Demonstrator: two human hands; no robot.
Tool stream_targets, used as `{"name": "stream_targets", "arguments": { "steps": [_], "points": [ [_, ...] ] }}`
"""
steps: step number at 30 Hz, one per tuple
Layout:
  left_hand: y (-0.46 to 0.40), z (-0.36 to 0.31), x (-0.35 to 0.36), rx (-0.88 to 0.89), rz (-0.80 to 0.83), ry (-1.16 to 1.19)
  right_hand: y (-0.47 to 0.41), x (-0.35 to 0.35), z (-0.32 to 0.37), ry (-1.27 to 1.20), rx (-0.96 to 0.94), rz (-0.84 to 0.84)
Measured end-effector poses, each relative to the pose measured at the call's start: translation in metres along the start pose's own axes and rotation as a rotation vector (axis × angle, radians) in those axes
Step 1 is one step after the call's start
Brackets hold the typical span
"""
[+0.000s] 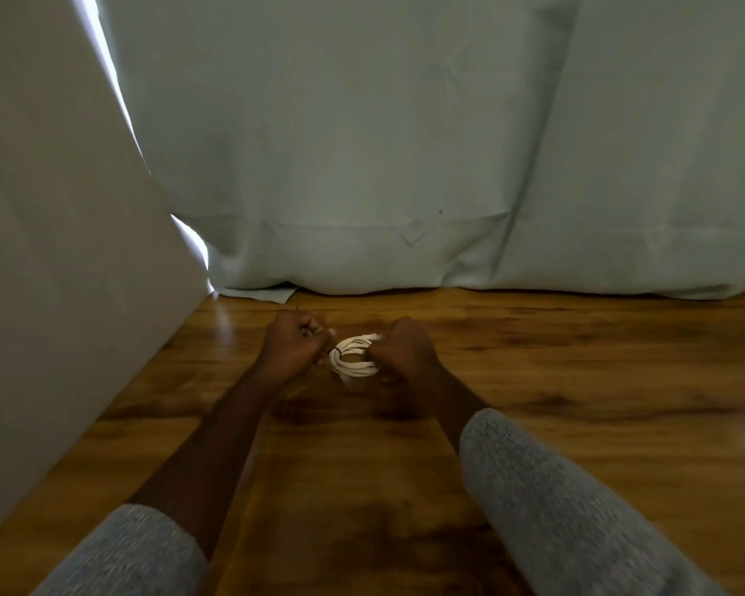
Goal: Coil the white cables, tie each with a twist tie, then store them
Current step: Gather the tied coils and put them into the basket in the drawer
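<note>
A white cable (353, 359) wound into a small coil is held between both hands above the wooden floor. My right hand (405, 352) grips the coil's right side with curled fingers. My left hand (295, 344) pinches a thin dark twist tie (335, 351) that loops around the coil's left side. One end of the tie sticks up past the left knuckles. Both arms reach forward in grey sleeves pushed up the forearms.
A pale green curtain (405, 165) hangs to the wooden floor (577, 380) just beyond the hands. A white panel (61, 251) leans along the left side. Bright light shows through the gap between panel and curtain.
</note>
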State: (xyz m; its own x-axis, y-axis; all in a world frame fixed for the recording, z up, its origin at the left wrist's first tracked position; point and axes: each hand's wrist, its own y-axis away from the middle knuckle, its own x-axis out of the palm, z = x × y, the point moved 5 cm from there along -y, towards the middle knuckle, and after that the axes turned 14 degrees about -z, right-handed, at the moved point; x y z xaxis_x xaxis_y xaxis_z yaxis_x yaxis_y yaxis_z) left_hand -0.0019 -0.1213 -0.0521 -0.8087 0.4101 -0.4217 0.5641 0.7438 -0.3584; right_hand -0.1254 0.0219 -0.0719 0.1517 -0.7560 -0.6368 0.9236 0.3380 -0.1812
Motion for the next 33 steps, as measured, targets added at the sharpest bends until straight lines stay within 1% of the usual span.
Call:
{"name": "stream_targets", "arguments": {
  "steps": [2,6,10,12,16,19,21,23,25,29,33],
  "points": [
    [0.0,-0.002,0.009,-0.011,0.032,0.023,-0.003,-0.007,-0.007,-0.032,0.049,-0.022],
    [0.005,-0.024,0.036,-0.036,0.108,0.14,-0.012,-0.036,-0.035,-0.034,0.084,-0.145],
    [0.018,-0.056,0.084,-0.02,0.226,0.215,-0.013,-0.089,-0.078,-0.057,0.128,-0.309],
    [0.026,-0.068,0.109,0.005,0.273,0.235,-0.01,-0.114,-0.1,-0.084,0.178,-0.352],
    [0.055,-0.109,0.179,0.06,0.398,0.298,0.007,-0.187,-0.153,-0.005,0.253,-0.523],
    [0.095,-0.154,0.236,0.12,0.545,0.349,0.042,-0.256,-0.194,0.068,0.321,-0.699],
    [0.131,-0.185,0.27,0.162,0.66,0.391,0.076,-0.3,-0.225,0.058,0.383,-0.826],
    [0.175,-0.218,0.3,0.224,0.781,0.411,0.117,-0.342,-0.255,0.043,0.444,-0.95],
    [0.217,-0.247,0.319,0.316,0.871,0.419,0.161,-0.378,-0.275,0.057,0.51,-1.039],
    [0.306,-0.297,0.337,0.472,1.036,0.489,0.257,-0.441,-0.289,0.139,0.651,-1.256],
    [0.388,-0.329,0.341,0.564,1.202,0.538,0.344,-0.483,-0.309,0.253,0.805,-1.387]
  ]
}}
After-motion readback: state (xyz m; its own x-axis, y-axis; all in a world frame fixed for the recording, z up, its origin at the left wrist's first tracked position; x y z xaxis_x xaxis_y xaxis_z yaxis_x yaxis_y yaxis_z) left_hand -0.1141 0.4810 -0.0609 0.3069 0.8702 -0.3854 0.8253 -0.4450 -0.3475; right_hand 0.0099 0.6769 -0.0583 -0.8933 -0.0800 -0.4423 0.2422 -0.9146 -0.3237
